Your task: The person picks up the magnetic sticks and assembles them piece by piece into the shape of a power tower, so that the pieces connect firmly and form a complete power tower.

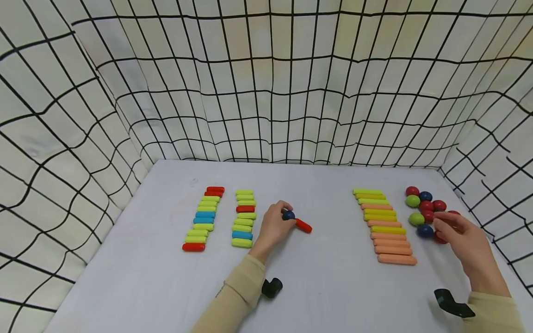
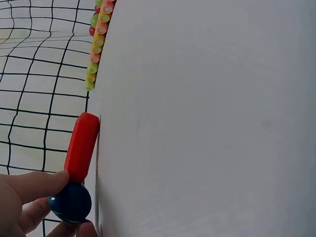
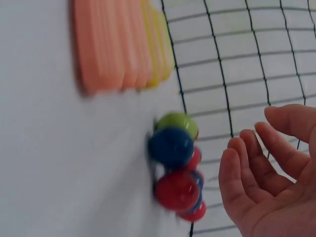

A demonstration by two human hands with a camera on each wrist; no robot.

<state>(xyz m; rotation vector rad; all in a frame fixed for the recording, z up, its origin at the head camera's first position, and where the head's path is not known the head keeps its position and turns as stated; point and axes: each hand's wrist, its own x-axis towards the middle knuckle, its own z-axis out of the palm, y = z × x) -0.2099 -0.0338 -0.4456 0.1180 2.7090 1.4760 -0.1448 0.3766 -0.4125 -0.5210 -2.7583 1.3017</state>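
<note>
My left hand (image 1: 275, 224) pinches a dark blue ball (image 2: 71, 202) between thumb and fingers, near the middle of the table. A short red stick (image 2: 83, 147) extends from the ball, its near end right at the thumb tip, its far end pointing away from the hand. My right hand (image 1: 464, 238) hovers at the right beside a cluster of red, green and blue balls (image 1: 425, 206). Its fingers are loosely bent with nothing between them in the right wrist view, and the nearest blue ball (image 3: 171, 147) lies apart from the fingertips.
Two columns of short sticks lie at left: a longer one (image 1: 205, 215) and another (image 1: 243, 222), in red, blue and green. Longer orange and yellow sticks (image 1: 385, 226) line up left of the balls. Black netting (image 1: 270, 92) over white sheeting borders the white table (image 1: 333, 286).
</note>
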